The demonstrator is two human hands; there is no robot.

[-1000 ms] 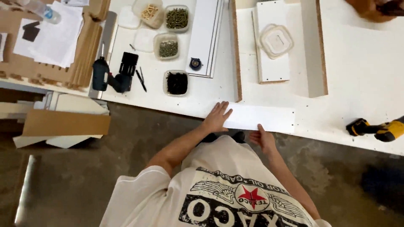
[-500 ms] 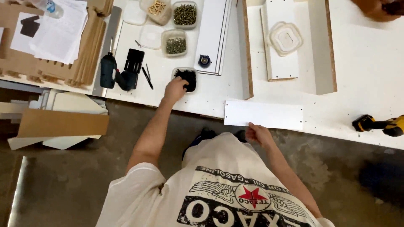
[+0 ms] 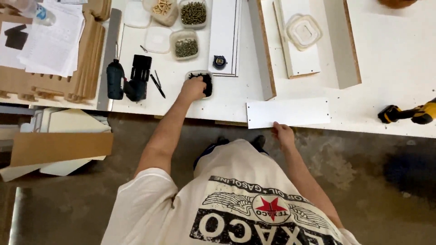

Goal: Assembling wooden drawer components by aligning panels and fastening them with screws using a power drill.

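Head view: I'm seeing my left hand (image 3: 193,88) dipping curled fingers into the clear plastic tub of black screws (image 3: 203,82), while my right hand (image 3: 282,135) is pinching the near edge of the flat white rectangular panel (image 3: 288,112).

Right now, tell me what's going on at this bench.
A person stands at a white worktable. Their left hand reaches into a small tub of black screws. Their right hand holds the near edge of a white panel that overhangs the table's front. Two cordless drills lie unused: a dark one to the left, a yellow one to the right. More screw tubs sit further back.
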